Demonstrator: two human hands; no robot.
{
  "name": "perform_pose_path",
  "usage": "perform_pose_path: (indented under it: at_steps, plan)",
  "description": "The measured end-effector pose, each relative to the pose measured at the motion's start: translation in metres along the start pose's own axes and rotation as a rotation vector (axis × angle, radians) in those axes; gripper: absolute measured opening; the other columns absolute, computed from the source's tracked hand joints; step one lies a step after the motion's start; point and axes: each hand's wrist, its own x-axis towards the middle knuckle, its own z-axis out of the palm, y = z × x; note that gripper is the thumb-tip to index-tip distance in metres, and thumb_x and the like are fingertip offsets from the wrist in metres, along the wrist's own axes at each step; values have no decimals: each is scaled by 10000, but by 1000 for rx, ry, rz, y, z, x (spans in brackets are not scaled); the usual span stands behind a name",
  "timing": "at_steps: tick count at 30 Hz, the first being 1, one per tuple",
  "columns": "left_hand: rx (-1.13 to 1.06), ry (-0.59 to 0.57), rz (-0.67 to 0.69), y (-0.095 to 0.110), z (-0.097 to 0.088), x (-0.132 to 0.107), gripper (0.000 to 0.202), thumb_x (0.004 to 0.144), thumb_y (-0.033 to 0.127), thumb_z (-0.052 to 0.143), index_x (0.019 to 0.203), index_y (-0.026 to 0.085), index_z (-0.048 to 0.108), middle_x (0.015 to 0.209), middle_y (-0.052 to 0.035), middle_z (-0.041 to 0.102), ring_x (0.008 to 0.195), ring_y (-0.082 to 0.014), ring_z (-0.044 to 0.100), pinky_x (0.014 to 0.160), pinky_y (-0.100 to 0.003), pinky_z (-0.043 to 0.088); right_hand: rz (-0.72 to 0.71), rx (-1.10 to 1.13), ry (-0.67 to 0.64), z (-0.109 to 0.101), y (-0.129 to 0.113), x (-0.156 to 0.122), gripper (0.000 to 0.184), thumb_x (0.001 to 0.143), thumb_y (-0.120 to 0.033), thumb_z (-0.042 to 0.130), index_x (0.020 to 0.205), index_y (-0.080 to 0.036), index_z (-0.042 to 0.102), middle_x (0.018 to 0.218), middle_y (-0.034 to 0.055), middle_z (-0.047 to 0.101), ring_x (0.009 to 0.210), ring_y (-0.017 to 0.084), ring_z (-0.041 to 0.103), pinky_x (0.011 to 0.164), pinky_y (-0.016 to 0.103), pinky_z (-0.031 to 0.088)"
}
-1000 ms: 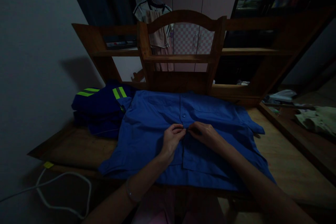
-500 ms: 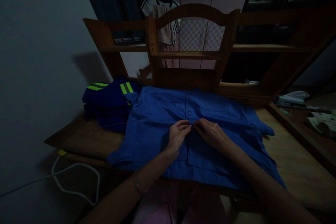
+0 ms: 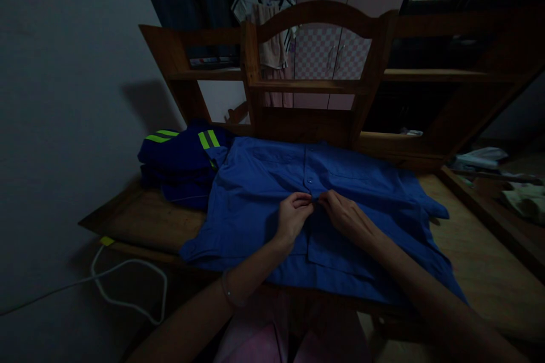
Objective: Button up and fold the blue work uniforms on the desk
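Observation:
A blue button-up shirt (image 3: pixel 259 198) lies spread out on the wooden desk (image 3: pixel 451 210), its front facing up. My left hand (image 3: pixel 294 215) pinches the left side of the front placket near the middle of the shirt. Close beside it, my right hand (image 3: pixel 344 212) pinches the other edge of the same placket, fingertips nearly touching those of the left. The fingers hide whatever button or hole lies between them. Just above them a fastened-looking button (image 3: pixel 310 180) shows on the placket. Below the hands the front edges hang loose.
Folded dark blue clothing with yellow-green reflective strips (image 3: pixel 181 167) sits at the desk's left, against the shirt's edge. A wooden shelf unit (image 3: pixel 306 88) rises along the back. A white cable (image 3: pixel 128 264) loops off the left front edge. Clothes on a hanger (image 3: pixel 270 39) are behind.
The view has shifted slightly, moving everything a little to the right. Both hands keep their pinch on the shirt placket with barely any movement.

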Motion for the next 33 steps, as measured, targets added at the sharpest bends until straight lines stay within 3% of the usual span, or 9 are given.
perform_pose_path:
  at_steps: [7, 16, 27, 33]
  plan:
    - [-38, -5, -50, 1, -1, -1, 292, 640, 199, 757, 902, 137, 644, 795, -48, 678, 728, -120, 616, 677, -208, 436, 193, 335, 27, -12, -5, 3, 107, 943, -282, 423, 946, -202, 494, 807, 21, 604, 707, 140, 584, 657, 249, 430]
    - [-48, -8, -73, 3, 0, 0, 296, 616, 205, 775, 877, 137, 655, 785, -51, 679, 700, -129, 617, 659, -225, 438, 384, 942, -74, -4, 8, 5, 327, 863, -491, 519, 922, -170, 525, 699, -1, 580, 597, 116, 565, 566, 234, 457]
    - [60, -107, 74, -3, 2, 0, 329, 608, 182, 774, 883, 149, 597, 862, -37, 621, 799, -133, 594, 715, -225, 449, 472, 955, -119, -11, 8, 9, 360, 782, -502, 612, 840, -147, 585, 699, 9, 586, 583, 101, 537, 560, 221, 432]
    - [127, -114, 101, -1, -1, 0, 307, 596, 210, 791, 843, 152, 618, 834, -37, 628, 786, -140, 591, 731, -241, 457, 594, 1012, -257, -16, 12, 13, 403, 718, -529, 651, 805, -137, 616, 622, 5, 572, 549, 97, 510, 528, 216, 392]
